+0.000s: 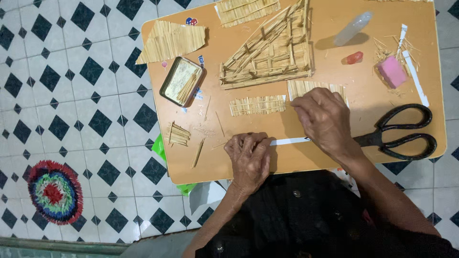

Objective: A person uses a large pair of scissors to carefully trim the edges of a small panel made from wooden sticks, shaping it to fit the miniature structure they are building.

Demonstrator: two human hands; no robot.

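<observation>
Landmark: black scissors [399,131], lying at the right edge of the tabletop [248,162].

- White paper strip [289,141]: lying flat on the tabletop, running left from the scissors' blades.
- Left hand [249,155]: resting knuckles-up on the strip's far end from the scissors, fingers curled narrow and pressing down; whether it is pinching anything cannot be told.
- Right hand [324,117]: lying just left of the scissors' handles, fingers bunched narrow, fingertips touching the edge of a small straw mat [257,105].
- Second straw mat [315,88]: showing just beyond the right hand.
- Triangular straw frame [267,50]: sitting well up-left of the scissors.
- Open tin of sticks [180,81]: sitting far left of the scissors.
- Pink block [392,71], small red piece [354,58], clear tube [353,27]: lying above the scissors.
- Loose stick bundle [179,134]: lying left of the left hand.
</observation>
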